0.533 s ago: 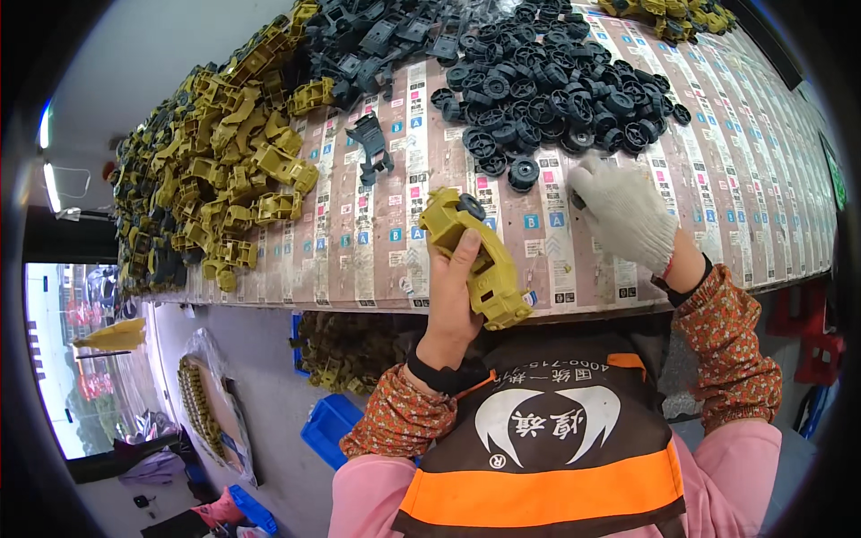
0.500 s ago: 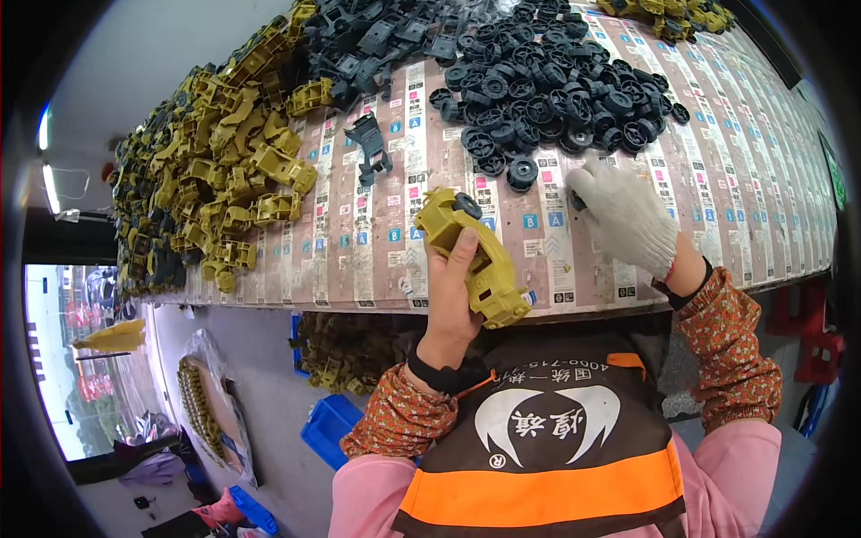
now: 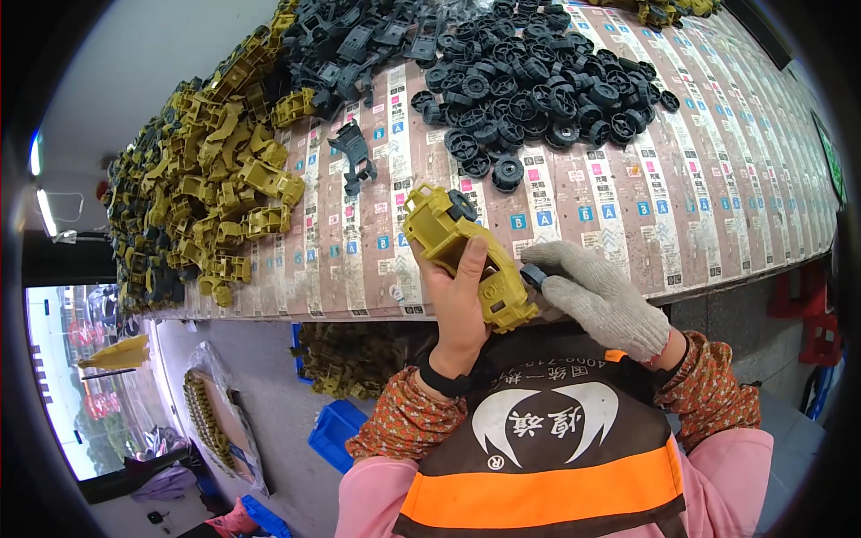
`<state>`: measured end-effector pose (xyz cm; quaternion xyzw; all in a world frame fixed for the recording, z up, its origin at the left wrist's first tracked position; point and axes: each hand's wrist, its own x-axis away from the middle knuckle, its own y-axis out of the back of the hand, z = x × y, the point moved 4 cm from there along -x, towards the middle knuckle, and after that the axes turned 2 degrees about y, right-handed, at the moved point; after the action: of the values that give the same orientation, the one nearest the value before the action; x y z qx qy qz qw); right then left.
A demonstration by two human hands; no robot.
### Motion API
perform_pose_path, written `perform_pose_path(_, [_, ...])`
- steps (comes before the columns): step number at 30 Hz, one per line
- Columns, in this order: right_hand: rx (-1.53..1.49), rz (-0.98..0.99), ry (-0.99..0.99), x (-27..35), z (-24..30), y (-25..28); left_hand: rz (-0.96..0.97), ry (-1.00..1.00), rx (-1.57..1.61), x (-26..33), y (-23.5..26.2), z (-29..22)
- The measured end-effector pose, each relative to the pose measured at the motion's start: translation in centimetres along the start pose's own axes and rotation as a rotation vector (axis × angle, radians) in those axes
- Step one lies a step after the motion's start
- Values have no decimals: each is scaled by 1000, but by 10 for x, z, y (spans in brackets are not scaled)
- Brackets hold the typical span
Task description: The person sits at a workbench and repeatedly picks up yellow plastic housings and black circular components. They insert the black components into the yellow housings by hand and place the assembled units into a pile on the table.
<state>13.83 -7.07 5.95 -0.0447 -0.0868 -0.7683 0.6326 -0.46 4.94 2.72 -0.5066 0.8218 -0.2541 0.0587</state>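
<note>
Holds a yellow toy vehicle body (image 3: 498,287) in the bare left hand (image 3: 457,291), just above the near edge of the table (image 3: 717,233) — gripped firmly, with the thumb laid along the shell and the other fingers mostly hidden beneath, likely to steady so light a piece. Tilts it with one end toward the far edge and the other toward the apron (image 3: 547,430), probably to turn the wheel side to the right. Shows a fitted wheel (image 3: 462,206) at the end nearer the far edge.

Pinches a loose dark wheel (image 3: 533,275) in the gloved right hand (image 3: 596,291), right beside the body's lower end; cannot tell from this angle about contact between the two. Gripped by the fingertips only, perhaps to leave the wheel's inner face free.

Heaped toward the middle of the far edge: a pile of dark wheels (image 3: 538,90), presumably for easy reach, with a lone wheel (image 3: 508,173) nearer the near edge. Stacked along the left edge: a mound of yellow bodies (image 3: 215,170), on the left hand's side. Between those heaps, near the far edge: dark chassis-like parts (image 3: 359,40) — with a single dark part (image 3: 353,154) set apart.
</note>
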Motion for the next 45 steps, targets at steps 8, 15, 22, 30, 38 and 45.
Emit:
perform_pose_path(8, [-177, -19, -131, 4, -5, -5, -67, -90, -41, -3, -1, 0])
perform_pose_path(15, [-330, -87, -230, 3, 0, -5, -30, -141, -107, -2, 3, 2])
perform_pose_path(22, [80, -122, -11, 14, 5, -13, 18, -272, -157, 4, -7, -5])
perform_pose_path(30, [408, -129, 178, 23, 11, -23, 218, -445, -272, 18, -22, -5])
perform_pose_path(38, [633, -246, 205, 4, 22, 27, 489, -241, -452, -2, -40, -16])
perform_pose_path(45, [476, -124, 383, -7, 46, 51, 715, 176, -785, -15, -34, -22])
